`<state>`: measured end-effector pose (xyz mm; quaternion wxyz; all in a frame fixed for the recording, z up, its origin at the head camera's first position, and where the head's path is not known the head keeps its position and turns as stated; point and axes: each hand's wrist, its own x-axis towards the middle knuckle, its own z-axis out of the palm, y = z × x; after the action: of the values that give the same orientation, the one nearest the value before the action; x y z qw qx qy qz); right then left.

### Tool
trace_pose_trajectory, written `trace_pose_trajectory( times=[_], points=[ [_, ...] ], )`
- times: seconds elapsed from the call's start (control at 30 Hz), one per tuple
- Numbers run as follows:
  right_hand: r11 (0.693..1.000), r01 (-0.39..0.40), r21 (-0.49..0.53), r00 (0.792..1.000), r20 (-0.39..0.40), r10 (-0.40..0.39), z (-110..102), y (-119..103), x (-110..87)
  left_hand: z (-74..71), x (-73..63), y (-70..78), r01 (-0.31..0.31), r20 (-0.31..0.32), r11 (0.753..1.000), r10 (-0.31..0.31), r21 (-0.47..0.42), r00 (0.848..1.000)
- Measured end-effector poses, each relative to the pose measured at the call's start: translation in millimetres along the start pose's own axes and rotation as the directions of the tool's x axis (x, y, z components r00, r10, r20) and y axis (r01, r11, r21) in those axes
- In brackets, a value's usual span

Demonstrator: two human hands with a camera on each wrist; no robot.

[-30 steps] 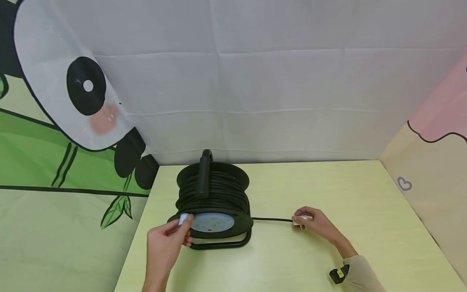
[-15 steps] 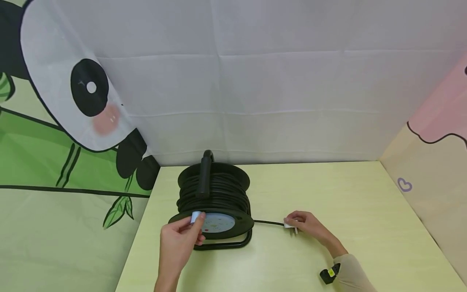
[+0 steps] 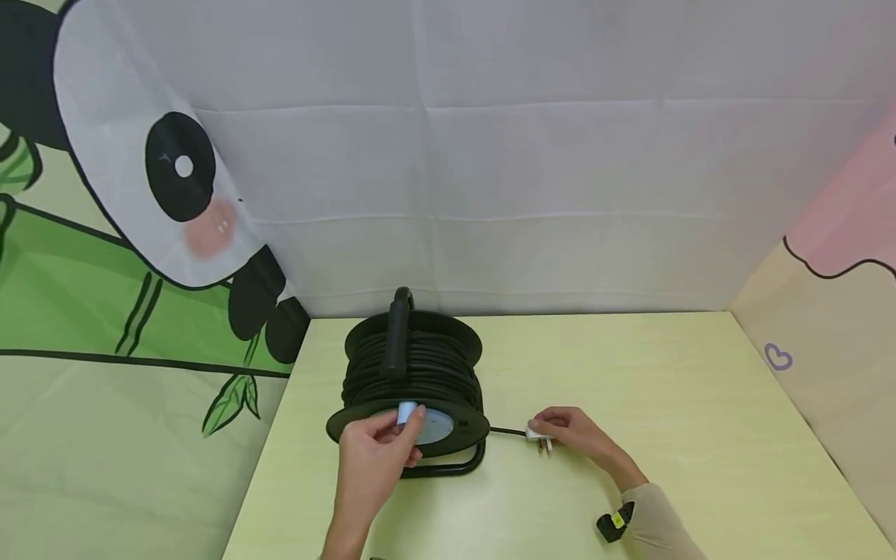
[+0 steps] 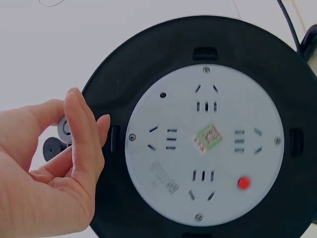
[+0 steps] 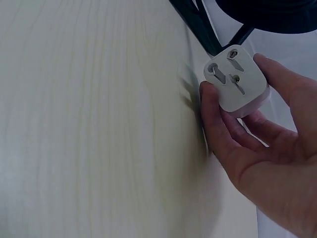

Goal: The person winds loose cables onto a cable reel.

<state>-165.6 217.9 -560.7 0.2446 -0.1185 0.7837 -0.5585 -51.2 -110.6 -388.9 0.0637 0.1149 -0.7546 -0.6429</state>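
A black cable reel (image 3: 411, 362) stands on the table, wound with black cord (image 3: 507, 430). Its round white socket panel (image 4: 163, 183) has several outlets and a red button (image 4: 243, 183). Thumb and fingers of my left hand (image 3: 371, 459) pinch the reel's small light-coloured knob (image 3: 406, 412) at the disc's upper side in the head view. To the right, my right hand (image 3: 582, 435) grips a white three-pin plug (image 5: 238, 82) at the cord's end. The plug's pins (image 5: 237, 84) show bare, facing the right wrist camera. The cord runs straight from the plug to the reel.
Beneath the reel is its black tube frame (image 3: 448, 470); a black carrying handle (image 3: 396, 334) rises above it. A white cloth wall (image 3: 532, 194) stands behind the pale wooden table (image 3: 672, 389). A small black device (image 3: 614, 523) sits at the right wrist.
The left hand has carried the knob rightward over the top of the disc, and the panel has turned clockwise. The right hand and plug have come left, closer to the reel.
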Motion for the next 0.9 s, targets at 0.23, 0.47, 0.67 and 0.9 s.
trace_pose_trajectory(
  times=[0.23, 0.47, 0.67, 0.9],
  points=[
    [1.0, 0.003, 0.022, 1.0, -0.008, -0.003, 11.1, -4.1, 11.3, 13.3, 0.4, -2.6, -0.028, 0.043, 0.999, 0.029, -0.019, 0.999],
    [0.999, 0.034, 0.032, 0.999, -0.027, -0.033, 19.9, -7.4, 22.0, 24.4, 0.5, -8.1, -0.05, 0.073, 0.998, 0.052, -0.032, 0.996],
    [0.997, 0.047, 0.062, 0.999, -0.027, -0.045, 23.6, -10.2, 27.2, 34.9, -0.1, -11.1, -0.039, 0.101, 0.998, 0.045, -0.054, 0.994],
    [0.98, 0.065, 0.186, 0.998, -0.002, -0.066, 28.5, -10.6, 30.7, 46.2, 1.0, -17.5, -0.018, 0.145, 0.998, 0.026, -0.057, 0.989]
  ],
)
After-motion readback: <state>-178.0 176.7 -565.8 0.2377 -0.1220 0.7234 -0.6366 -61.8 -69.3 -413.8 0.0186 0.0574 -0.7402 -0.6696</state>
